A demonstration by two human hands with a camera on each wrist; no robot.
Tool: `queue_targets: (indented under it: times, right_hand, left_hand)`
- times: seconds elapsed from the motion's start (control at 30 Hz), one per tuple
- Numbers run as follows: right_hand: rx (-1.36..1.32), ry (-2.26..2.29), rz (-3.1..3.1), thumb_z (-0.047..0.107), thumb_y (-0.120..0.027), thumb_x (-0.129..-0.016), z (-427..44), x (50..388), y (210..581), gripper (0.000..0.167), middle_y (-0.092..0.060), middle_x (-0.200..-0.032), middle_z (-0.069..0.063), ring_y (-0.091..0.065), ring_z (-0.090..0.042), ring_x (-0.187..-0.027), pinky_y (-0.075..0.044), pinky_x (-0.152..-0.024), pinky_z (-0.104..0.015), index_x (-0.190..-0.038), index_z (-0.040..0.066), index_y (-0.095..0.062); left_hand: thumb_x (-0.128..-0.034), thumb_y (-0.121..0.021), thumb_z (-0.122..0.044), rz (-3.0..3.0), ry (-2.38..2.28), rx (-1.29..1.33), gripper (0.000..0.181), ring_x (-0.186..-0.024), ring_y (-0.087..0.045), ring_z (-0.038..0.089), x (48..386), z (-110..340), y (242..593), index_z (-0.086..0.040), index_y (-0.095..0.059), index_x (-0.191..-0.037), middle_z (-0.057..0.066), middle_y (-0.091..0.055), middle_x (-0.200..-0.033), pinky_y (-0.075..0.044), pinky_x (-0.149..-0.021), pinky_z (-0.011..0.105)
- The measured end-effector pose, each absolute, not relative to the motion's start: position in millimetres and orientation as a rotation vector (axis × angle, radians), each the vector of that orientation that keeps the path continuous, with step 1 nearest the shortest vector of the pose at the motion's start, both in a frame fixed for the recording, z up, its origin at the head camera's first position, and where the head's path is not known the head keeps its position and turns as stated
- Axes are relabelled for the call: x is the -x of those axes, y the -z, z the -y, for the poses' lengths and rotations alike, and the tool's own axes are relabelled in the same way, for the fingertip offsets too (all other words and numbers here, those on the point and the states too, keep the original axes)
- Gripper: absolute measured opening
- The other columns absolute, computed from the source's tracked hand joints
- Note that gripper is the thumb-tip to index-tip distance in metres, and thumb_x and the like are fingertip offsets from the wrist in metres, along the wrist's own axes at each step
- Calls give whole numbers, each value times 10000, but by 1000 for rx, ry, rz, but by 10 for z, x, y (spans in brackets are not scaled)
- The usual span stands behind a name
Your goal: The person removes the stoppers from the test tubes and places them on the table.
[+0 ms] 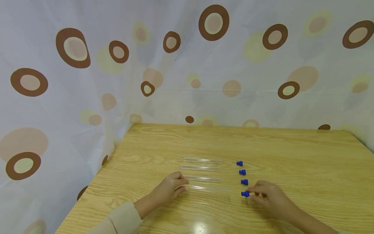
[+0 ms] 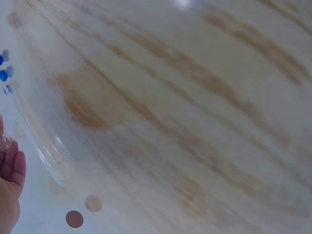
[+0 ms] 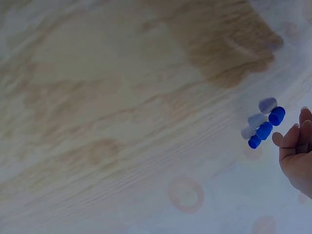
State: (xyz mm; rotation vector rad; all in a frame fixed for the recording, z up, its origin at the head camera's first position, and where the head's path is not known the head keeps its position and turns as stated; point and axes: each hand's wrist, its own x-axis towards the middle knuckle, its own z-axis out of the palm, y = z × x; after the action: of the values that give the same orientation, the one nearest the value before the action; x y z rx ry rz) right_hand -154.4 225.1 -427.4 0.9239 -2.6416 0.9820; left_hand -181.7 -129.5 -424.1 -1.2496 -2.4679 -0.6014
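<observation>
Several clear tubes lie side by side on the table in the head view. My left hand (image 1: 170, 189) pinches the left end of the nearest clear tube (image 1: 201, 188). In the left wrist view, that hand (image 2: 9, 183) shows at the left edge, beside other clear tubes (image 2: 39, 131). To the right of the tubes, small blue caps stand in a column. My right hand (image 1: 270, 196) pinches the nearest blue cap (image 1: 245, 194) between thumb and fingers. The right wrist view shows the hand (image 3: 298, 156) and other blue caps (image 3: 264, 130); the pinched one is hidden there.
The other blue caps, among them the farthest cap (image 1: 239, 163), lie beyond my right hand. Behind the wooden table (image 1: 306, 156) hangs a white curtain (image 1: 233, 61) with brown and yellow circles; it also closes off the left side.
</observation>
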Motion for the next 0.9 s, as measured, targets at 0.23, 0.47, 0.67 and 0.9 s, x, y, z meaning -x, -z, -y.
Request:
queue_targets:
  times: [0.23, 0.47, 0.67, 0.9]
  right_hand:
    - [-966, -933, 2645, 88, -698, -807, -2236, 1562, 4334, 151, -530, -739, 122, -375, 93, -641, -388, -474, -155, -932, 3, -704]
    - [-884, -951, 2737, 140, -683, -831, -2213, 1543, 4340, 185, -542, -764, 116, -387, 83, -649, -406, -490, -156, -956, 6, -708]
    - [-897, -905, 2702, 140, -704, -805, -2225, 1557, 4404, 191, -509, -737, 132, -343, 74, -645, -363, -482, -146, -928, -6, -719]
    - [-879, -885, 2719, 161, -697, -810, -2215, 1552, 4437, 206, -483, -733, 150, -328, 77, -633, -348, -478, -145, -934, -1, -724]
  left_hand:
    - [-796, -687, -75, 2504, 598, 1239, 168, -708, -525, 67, 1819, 1298, 4264, 7, -690, -943, 32, -562, -818, -445, -624, 54]
    - [-816, -665, -83, 2554, 595, 1241, 165, -703, -504, 50, 1826, 1305, 4299, 2, -689, -955, 26, -557, -809, -436, -620, 50]
    - [-842, -639, -91, 2590, 626, 1261, 170, -755, -565, 78, 1814, 1312, 4319, 14, -688, -966, 33, -566, -844, -466, -671, 52]
    - [-855, -628, -96, 2609, 626, 1248, 175, -773, -587, 93, 1803, 1308, 4319, 15, -687, -976, 37, -574, -861, -474, -687, 57]
